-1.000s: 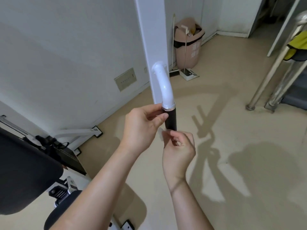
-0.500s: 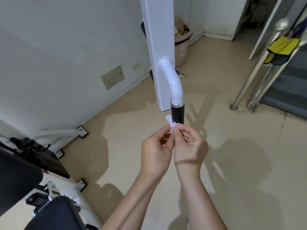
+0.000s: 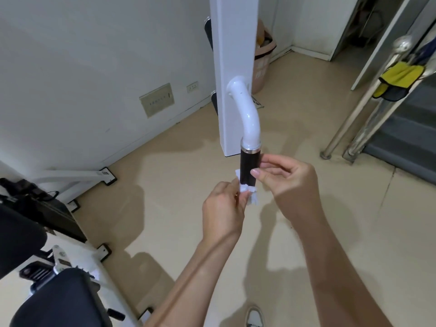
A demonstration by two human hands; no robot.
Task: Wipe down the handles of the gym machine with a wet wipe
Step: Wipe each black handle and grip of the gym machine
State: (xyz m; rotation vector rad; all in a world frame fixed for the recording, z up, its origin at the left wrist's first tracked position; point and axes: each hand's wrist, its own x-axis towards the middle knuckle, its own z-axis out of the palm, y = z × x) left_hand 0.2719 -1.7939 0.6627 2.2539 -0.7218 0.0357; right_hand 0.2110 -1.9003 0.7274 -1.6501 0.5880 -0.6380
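Note:
A white curved tube comes off the white upright bar (image 3: 233, 67) of the gym machine and ends in a black handle grip (image 3: 249, 165) that points down. My left hand (image 3: 224, 208) pinches a small crumpled white wet wipe (image 3: 250, 193) right at the lower end of the grip. My right hand (image 3: 285, 178) is beside the grip on its right, fingers apart, with the fingertips close to or just touching the black surface and nothing held in it.
Black padded seat parts (image 3: 54, 300) and the white machine frame (image 3: 73, 179) fill the lower left. A pink waste bin (image 3: 263, 64) stands behind the upright. Steel railing posts (image 3: 349, 121) with a yellow cloth (image 3: 398, 76) stand at the right. A shoe (image 3: 254, 316) shows at the bottom.
Half a second ago both hands pinched the wipe together below the grip. Now my right hand has let go and moved right and up beside the grip; my left hand keeps the wipe.

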